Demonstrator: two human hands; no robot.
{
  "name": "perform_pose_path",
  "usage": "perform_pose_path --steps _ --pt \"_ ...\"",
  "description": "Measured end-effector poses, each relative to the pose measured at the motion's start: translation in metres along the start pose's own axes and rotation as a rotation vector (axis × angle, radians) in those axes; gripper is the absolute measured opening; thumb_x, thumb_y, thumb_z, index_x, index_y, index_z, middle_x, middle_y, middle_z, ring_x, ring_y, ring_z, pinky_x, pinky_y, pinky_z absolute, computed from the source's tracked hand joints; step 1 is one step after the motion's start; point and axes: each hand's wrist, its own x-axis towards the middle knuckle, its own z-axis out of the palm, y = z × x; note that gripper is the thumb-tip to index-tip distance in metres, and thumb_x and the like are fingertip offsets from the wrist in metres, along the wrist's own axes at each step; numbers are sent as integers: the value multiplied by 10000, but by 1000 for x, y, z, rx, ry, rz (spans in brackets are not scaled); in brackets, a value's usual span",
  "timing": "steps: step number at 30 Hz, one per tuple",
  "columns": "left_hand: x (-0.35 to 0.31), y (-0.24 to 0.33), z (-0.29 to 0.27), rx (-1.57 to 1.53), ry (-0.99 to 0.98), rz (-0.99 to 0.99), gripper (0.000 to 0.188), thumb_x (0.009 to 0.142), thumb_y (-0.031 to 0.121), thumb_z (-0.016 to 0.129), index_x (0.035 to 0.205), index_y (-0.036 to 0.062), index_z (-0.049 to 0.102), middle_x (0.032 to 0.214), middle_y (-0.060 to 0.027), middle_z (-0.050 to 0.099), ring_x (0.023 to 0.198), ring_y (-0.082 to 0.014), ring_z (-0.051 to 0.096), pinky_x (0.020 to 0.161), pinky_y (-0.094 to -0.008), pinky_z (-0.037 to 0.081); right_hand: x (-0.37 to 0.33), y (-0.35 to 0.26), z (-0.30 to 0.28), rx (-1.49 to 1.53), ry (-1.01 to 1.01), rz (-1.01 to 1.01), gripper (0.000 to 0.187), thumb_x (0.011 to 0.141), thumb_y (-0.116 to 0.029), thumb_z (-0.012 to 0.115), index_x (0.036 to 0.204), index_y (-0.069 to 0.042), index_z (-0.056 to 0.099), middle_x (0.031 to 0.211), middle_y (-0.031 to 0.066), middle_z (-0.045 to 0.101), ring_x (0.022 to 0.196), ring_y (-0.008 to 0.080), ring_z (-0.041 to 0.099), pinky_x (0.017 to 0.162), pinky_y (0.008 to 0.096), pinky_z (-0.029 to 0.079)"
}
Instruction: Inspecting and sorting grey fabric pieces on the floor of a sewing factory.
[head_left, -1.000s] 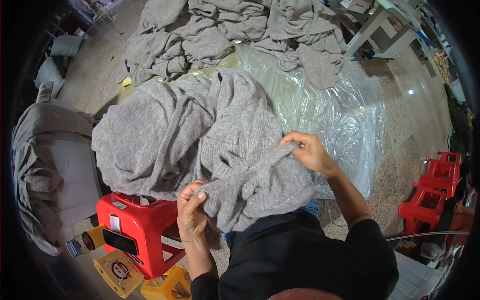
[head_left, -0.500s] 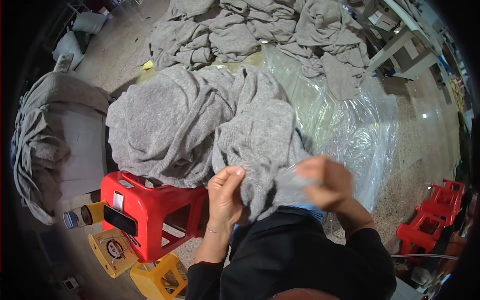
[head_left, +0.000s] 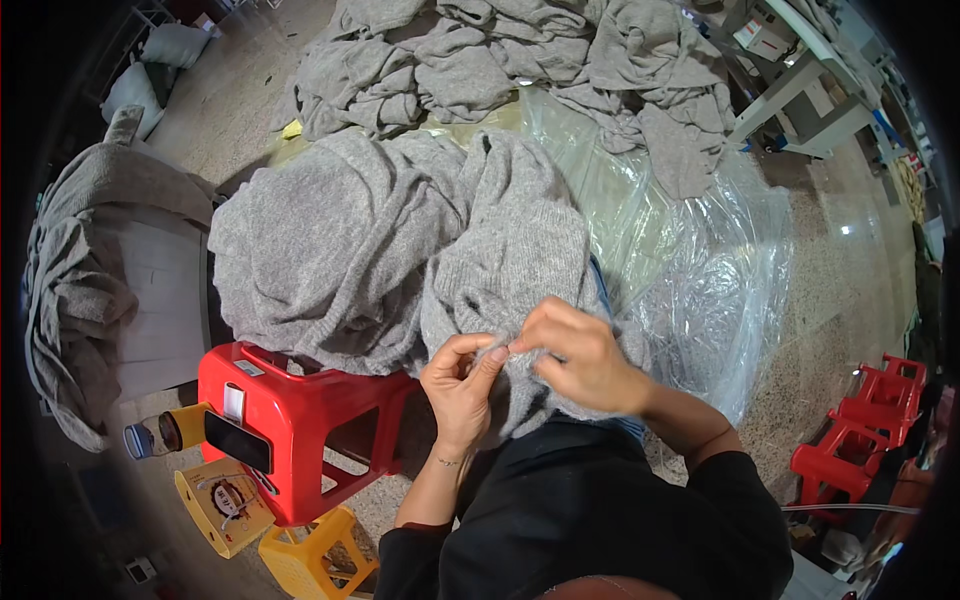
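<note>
A grey knitted garment lies over my lap. My left hand pinches a small bit of its knit between thumb and forefinger. Close against those fingertips, my right hand is closed in a pinch at the same spot. Whatever fine thing the right fingertips may hold is too small to make out. To the left, a big heap of the same grey knitwear rests on a red plastic stool and reaches up to the garment on my lap.
On the stool's side hangs a black phone, near a jar, a yellow box and a small yellow stool. Ahead, more grey knitwear lies on clear plastic sheeting. Red stools stand at right.
My right hand, blurred and out to the right before, has come left to meet my left fingertips. The left hand has moved slightly right, still pinching.
</note>
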Motion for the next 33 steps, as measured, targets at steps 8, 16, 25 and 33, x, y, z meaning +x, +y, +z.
perform_pose_path --steps 8,16,25,33 --pt "3 4 -12 196 -129 102 86 881 -44 728 961 -20 710 899 -46 709 791 -70 615 700 -218 487 9 13 -7 81 -290 97 204 756 0 594 956 24 621 811 170 616 732 357 638 665 419 501" --pt "-17 -6 10 358 174 342 99 892 -19 728 962 -23 658 894 -48 694 773 -76 602 704 -203 469 -14 0 25 -249 133 -291 133 730 3 666 820 12 568 783 145 565 679 331 624 516 396 483" --pt "1 0 -17 128 -158 157 128 865 -89 710 972 -34 665 931 -72 695 856 -109 651 770 -241 527 -8 10 -5 -184 -247 -172 278 744 15 674 1003 11 574 833 130 558 653 329 622 540 422 493" --pt "6 13 -27 143 -380 132 113 874 -91 695 966 -34 663 921 -75 701 828 -100 661 735 -238 532 2 15 -15 176 -485 -4 276 754 -64 724 985 11 592 791 121 550 620 326 610 540 417 488"
